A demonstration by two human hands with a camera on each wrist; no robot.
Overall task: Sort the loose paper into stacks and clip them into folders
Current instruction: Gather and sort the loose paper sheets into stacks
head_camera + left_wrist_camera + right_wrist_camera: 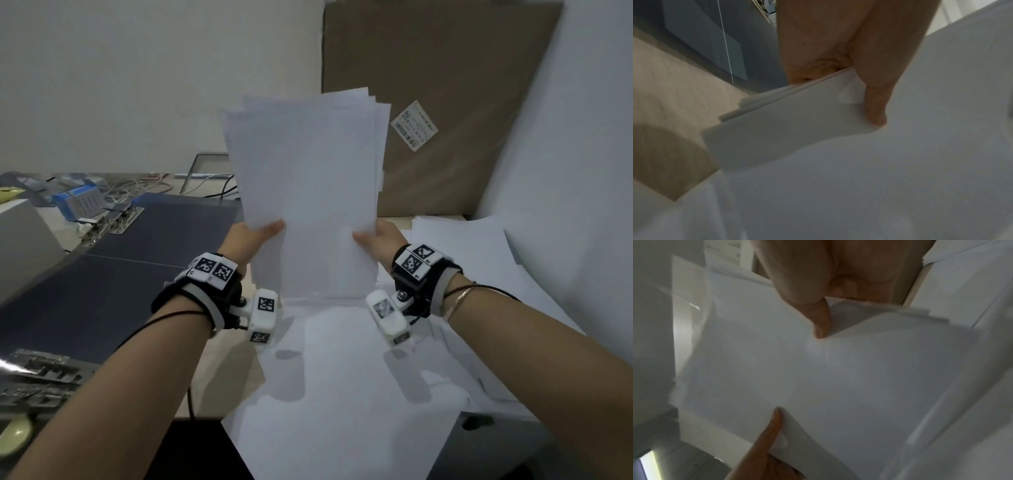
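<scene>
I hold a stack of white paper (308,185) upright above the table, its lower edge standing on loose sheets (342,377) spread below. My left hand (255,234) pinches the stack's left edge, thumb in front, fingers behind. My right hand (375,236) pinches the right edge the same way. The sheets' top corners are fanned and uneven. In the left wrist view my left thumb (875,104) presses on the stack (787,126). The right wrist view shows my right thumb (818,321) on the paper (838,369) and the left thumb opposite. Dark open folders (161,236) with metal clips (113,222) lie at left.
A large brown cardboard panel (445,102) with a barcode label leans on the wall behind. More loose paper (479,257) covers the table's right side. Cables and a blue box (78,202) clutter the back left. A metal clip mechanism (37,373) lies at the near left.
</scene>
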